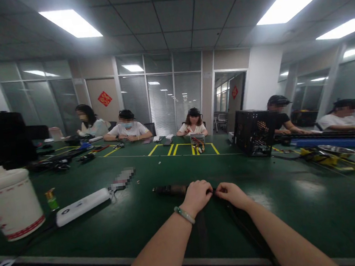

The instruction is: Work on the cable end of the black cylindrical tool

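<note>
A dark electric screwdriver [173,189] lies nearly level over the green tabletop, its narrow tip pointing left. My left hand [198,195], with a pale green bangle at the wrist, is closed around its rear end. Just to the right, my right hand [231,194] is closed in a pinch on the black cable [243,223] at that end. Only a short dark piece shows between the two hands, and how the cable joins the tool is hidden by the fingers. The cable runs down under my right forearm toward the table's front edge.
A white lidded cup [12,205], a small green bottle [52,200] and a white power strip [83,207] stand left. A black computer case [254,133] stands back right, with yellow straps [334,158] nearby. Several people sit across the green table [175,167].
</note>
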Demonstrator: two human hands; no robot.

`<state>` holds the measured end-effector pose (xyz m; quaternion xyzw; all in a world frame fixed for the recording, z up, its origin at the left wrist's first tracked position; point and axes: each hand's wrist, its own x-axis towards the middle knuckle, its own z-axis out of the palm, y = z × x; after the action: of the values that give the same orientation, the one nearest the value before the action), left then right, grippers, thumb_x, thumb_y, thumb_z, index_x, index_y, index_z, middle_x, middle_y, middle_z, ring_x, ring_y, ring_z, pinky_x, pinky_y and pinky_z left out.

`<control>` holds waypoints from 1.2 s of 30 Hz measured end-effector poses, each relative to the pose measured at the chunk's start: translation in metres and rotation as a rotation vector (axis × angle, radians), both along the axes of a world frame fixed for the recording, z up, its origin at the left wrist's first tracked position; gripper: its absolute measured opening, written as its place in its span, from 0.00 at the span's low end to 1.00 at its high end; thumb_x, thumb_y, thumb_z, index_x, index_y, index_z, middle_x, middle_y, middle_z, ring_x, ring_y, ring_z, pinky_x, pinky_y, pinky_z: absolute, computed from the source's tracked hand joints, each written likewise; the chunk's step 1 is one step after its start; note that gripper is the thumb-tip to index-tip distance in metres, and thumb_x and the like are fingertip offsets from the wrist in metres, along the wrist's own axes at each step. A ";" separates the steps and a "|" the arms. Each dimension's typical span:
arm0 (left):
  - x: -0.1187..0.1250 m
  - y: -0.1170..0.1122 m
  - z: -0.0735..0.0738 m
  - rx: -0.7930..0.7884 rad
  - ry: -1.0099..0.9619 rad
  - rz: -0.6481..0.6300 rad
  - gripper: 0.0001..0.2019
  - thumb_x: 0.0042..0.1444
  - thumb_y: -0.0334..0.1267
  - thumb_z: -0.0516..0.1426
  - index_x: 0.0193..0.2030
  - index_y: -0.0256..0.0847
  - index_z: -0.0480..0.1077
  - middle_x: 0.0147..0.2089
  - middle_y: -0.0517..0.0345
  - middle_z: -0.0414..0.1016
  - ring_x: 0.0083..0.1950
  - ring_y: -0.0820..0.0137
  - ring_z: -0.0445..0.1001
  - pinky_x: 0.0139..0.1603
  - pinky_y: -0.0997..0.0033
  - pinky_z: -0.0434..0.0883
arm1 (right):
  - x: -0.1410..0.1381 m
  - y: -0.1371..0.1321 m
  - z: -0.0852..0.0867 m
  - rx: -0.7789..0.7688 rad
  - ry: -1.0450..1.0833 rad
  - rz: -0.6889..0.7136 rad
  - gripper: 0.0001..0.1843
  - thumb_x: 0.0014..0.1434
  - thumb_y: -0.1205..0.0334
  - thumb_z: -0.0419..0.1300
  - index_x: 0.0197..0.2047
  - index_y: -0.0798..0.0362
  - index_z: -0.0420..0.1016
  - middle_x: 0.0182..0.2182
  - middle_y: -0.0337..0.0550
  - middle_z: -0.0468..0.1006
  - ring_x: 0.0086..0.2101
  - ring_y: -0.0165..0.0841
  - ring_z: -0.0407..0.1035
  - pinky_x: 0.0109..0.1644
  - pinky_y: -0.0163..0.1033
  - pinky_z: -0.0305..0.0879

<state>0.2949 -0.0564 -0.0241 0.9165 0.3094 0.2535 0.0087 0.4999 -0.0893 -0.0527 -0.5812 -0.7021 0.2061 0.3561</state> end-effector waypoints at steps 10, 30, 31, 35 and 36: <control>0.004 0.001 0.001 -0.013 0.008 0.015 0.05 0.60 0.38 0.56 0.40 0.43 0.72 0.44 0.58 0.74 0.47 0.65 0.70 0.48 0.64 0.64 | 0.000 0.006 -0.001 -0.052 0.030 -0.022 0.11 0.55 0.55 0.60 0.32 0.54 0.77 0.26 0.39 0.78 0.28 0.32 0.70 0.32 0.34 0.62; 0.004 0.001 -0.001 -0.027 -0.017 0.023 0.07 0.60 0.36 0.57 0.44 0.43 0.70 0.45 0.57 0.73 0.49 0.65 0.69 0.50 0.64 0.64 | -0.006 0.001 0.004 -0.051 -0.032 -0.048 0.13 0.54 0.53 0.61 0.30 0.54 0.80 0.24 0.38 0.77 0.27 0.32 0.68 0.29 0.33 0.57; 0.004 0.001 -0.001 -0.030 -0.025 0.025 0.06 0.60 0.36 0.57 0.44 0.43 0.70 0.45 0.57 0.73 0.49 0.65 0.70 0.50 0.64 0.64 | -0.006 0.001 0.004 -0.048 -0.035 -0.044 0.13 0.55 0.53 0.61 0.30 0.54 0.80 0.24 0.38 0.77 0.27 0.32 0.68 0.29 0.33 0.57; 0.004 0.001 -0.002 -0.041 -0.034 0.023 0.04 0.60 0.36 0.57 0.41 0.43 0.70 0.43 0.57 0.73 0.48 0.65 0.70 0.49 0.64 0.64 | -0.006 0.001 0.003 -0.042 -0.043 -0.055 0.13 0.55 0.53 0.61 0.31 0.54 0.80 0.25 0.39 0.78 0.27 0.33 0.69 0.29 0.33 0.58; 0.004 0.001 -0.002 -0.040 -0.033 0.023 0.04 0.60 0.36 0.56 0.41 0.43 0.70 0.43 0.57 0.73 0.48 0.65 0.70 0.49 0.64 0.64 | -0.006 0.001 0.003 -0.041 -0.045 -0.061 0.13 0.55 0.53 0.61 0.31 0.54 0.80 0.25 0.39 0.78 0.27 0.33 0.69 0.29 0.33 0.58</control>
<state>0.2986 -0.0556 -0.0260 0.9081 0.3249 0.2626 0.0292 0.4941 -0.0879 -0.0494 -0.6140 -0.6875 0.1962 0.3345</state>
